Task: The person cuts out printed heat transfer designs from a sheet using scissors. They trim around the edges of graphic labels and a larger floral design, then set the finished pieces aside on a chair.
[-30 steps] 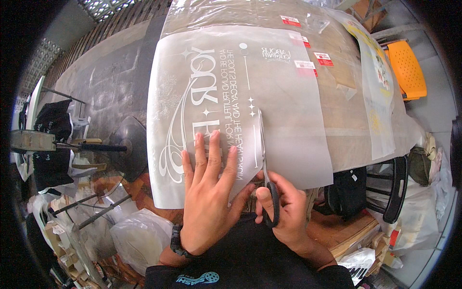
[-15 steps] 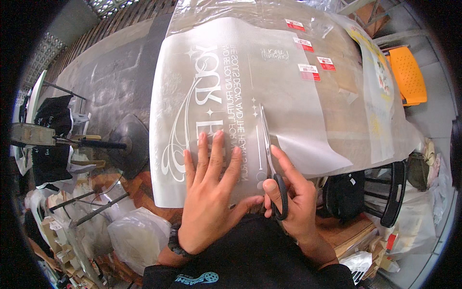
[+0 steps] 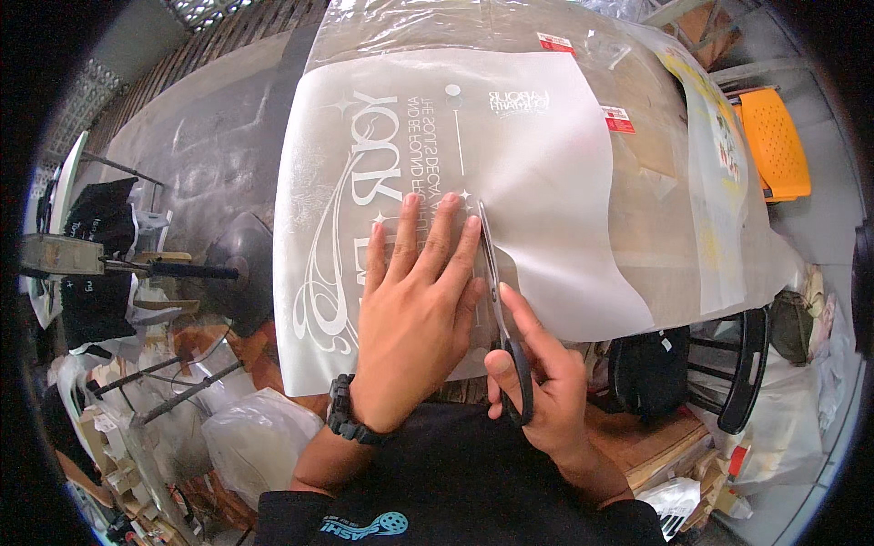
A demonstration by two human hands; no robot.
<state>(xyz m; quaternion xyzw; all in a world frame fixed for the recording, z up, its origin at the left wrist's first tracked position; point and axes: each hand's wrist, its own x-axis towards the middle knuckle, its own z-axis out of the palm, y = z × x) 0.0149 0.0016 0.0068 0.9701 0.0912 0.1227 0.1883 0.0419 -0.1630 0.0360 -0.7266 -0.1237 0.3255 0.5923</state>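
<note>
A translucent film sheet [image 3: 569, 191] printed with white mirrored lettering and curling ornaments lies across the table. My left hand [image 3: 410, 314] presses flat on the print, fingers stretched forward and slightly apart, a black braided band on its wrist. Just to its right, my right hand [image 3: 546, 391] grips a pair of scissors [image 3: 492, 264] by the black handles. The narrow metal blades point away from me, close together, along the small printed stars. Right of the blades the film rises in a soft ripple; whether it is cut there I cannot make out.
Clear plastic with red-and-white labels [image 3: 617, 119] covers the tabletop beyond the sheet. An orange plastic seat [image 3: 774, 144] stands far right, a black chair [image 3: 751, 364] nearer. At left are a dark round pad [image 3: 250, 273], metal bars and a plastic bag [image 3: 261, 446].
My left hand has slid forward over the print. The sheet has shifted and bulges more on the right, hiding some labels. The scissors and right hand have moved slightly left and nearer me.
</note>
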